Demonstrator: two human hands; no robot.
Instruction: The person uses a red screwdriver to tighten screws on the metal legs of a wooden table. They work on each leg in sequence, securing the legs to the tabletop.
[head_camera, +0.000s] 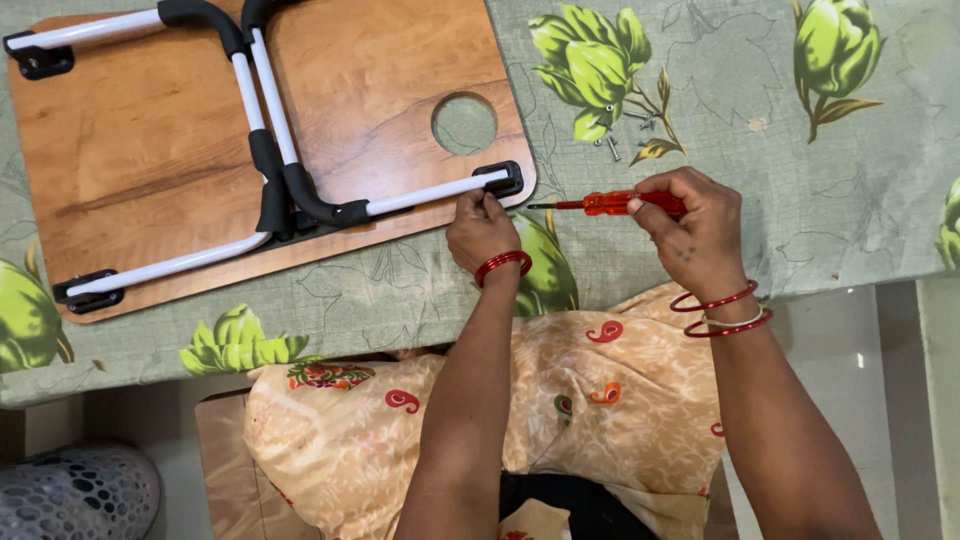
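Nearest the camera, the right hand (695, 235) is gripping a red-handled screwdriver (610, 204), its tip pointing left. Just left of it, the left hand (482, 230) is pinching closed at the near edge of an upturned wooden lap table (150, 150), beside a black leg bracket (500, 180). Farther right, loose screws (615, 140) are lying on the floral-covered worktop (880, 190).
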